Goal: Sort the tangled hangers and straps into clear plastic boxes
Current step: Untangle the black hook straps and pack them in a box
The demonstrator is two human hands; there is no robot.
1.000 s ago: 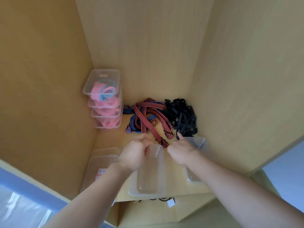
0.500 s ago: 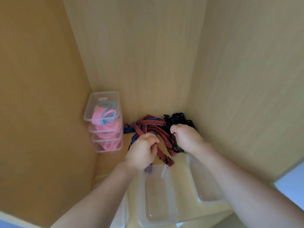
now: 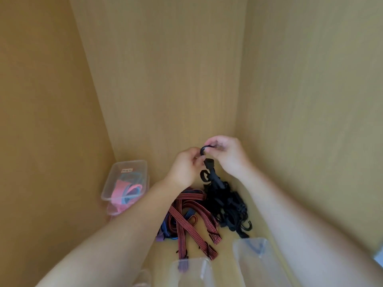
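Your left hand (image 3: pixel 186 166) pinches the curled top of the black plastic hook hanger (image 3: pixel 209 164), and your right hand (image 3: pixel 226 154) is pinching the same loop. I'd tease it up slowly, since it trails into the glossy black tangle (image 3: pixel 226 201) on the shelf. Then drop it in the clear plastic box (image 3: pixel 259 264) at front right.
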